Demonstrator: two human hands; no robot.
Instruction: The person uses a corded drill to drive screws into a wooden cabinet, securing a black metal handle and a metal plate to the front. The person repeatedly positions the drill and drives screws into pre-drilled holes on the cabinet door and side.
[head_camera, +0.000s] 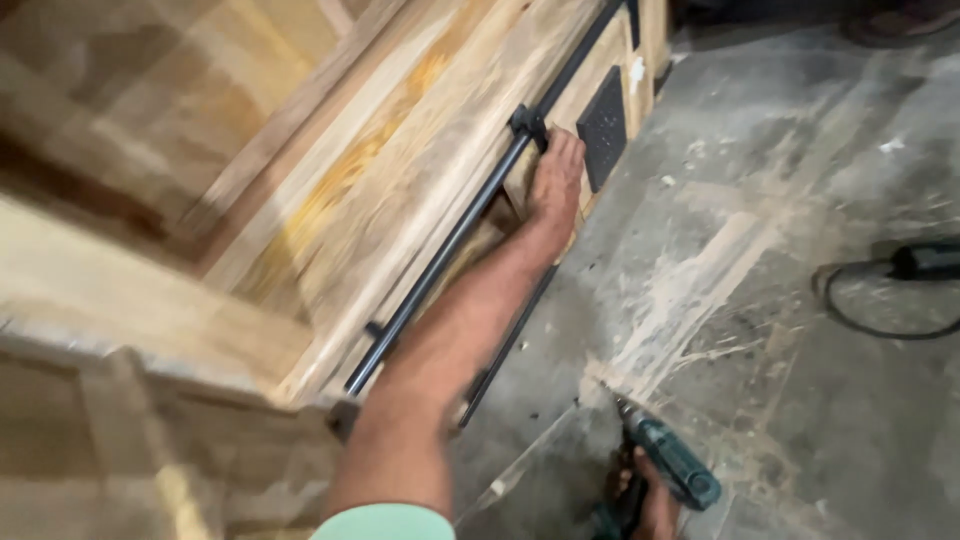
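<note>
My left hand (555, 180) reaches out to the side of a light wooden cabinet (400, 170). Its fingers curl onto the edge of a wooden panel, just below the bracket (527, 124) of a long black metal rail (450, 250). A black square plate (603, 128) is fixed to the wood right beside the fingers. At the bottom edge of the view, my right hand (652, 508) grips a teal power drill (668, 458). The drill's bit points up and to the left, above the floor.
The floor (760, 200) is grey concrete, streaked with sawdust. A black cable with a plug (915, 262) loops on it at the right. A second thin black bar (505, 345) runs along the cabinet's lower edge. Part of a wooden frame (120, 400) fills the lower left.
</note>
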